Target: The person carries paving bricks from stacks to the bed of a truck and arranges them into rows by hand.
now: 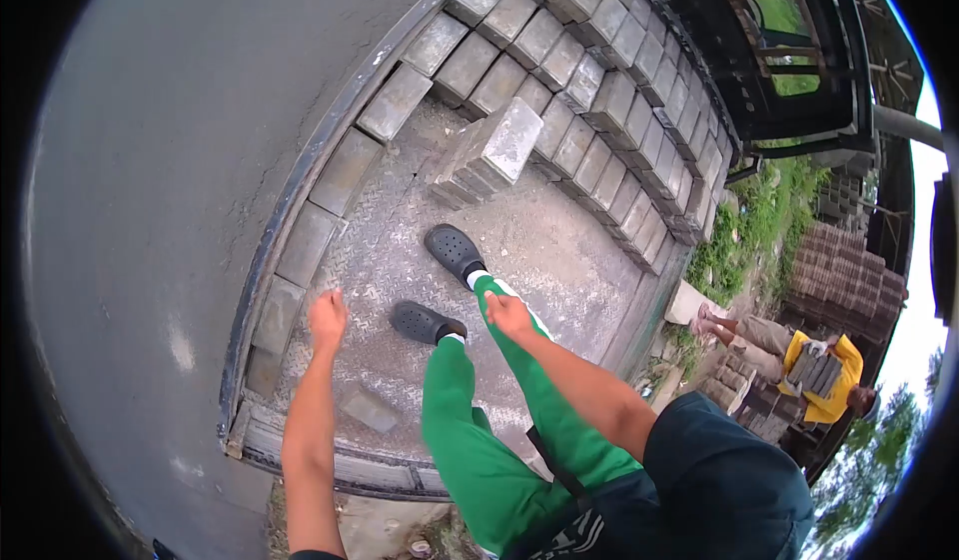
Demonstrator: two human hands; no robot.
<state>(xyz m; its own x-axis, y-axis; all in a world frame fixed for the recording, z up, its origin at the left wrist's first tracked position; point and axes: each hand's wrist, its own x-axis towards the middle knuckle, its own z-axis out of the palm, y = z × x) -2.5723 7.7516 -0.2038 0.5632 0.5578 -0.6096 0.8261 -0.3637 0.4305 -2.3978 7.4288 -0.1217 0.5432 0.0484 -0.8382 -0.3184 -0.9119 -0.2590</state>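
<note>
Both of my hands hang in front of me over the metal truck bed (pixel 559 260), apart from each other. My left hand (pixel 328 318) is near the row of blocks along the bed's edge, its fingers curled and what they hold, if anything, too small to tell. My right hand (pixel 508 314) is over my green trouser leg, fingers curled, with no block in it. Beyond my feet a short stack of grey concrete blocks (pixel 489 152) stands on the bed. A single flat block (pixel 370 409) lies near the bed's rear edge, below my left hand.
Stepped rows of grey blocks (pixel 609 90) fill the bed's far part. A low side rail (pixel 290 195) borders the road. On the ground at right, a person in yellow (pixel 847 370) holds several blocks near stacked pavers (pixel 844 270). A dark cab frame rises at top right.
</note>
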